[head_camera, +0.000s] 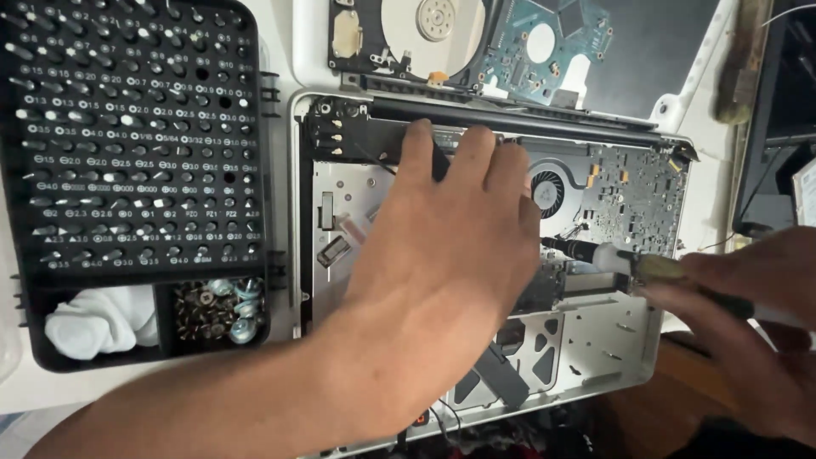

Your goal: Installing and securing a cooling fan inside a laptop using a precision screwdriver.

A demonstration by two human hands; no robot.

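White worktop bearing an opened laptop (612, 357), frame centre. Left hand (442, 255) lies flat, fingers spread, on it; right hand (748, 314) grips a screwdriver (612, 255); bit tray (127, 127) upper left.

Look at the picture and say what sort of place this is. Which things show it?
Probably an electronics repair bench. An opened laptop lies with its fan and circuit board bare, a black case of screwdriver bits sits beside it, and an opened hard drive lies above. The right hand holds a screwdriver.
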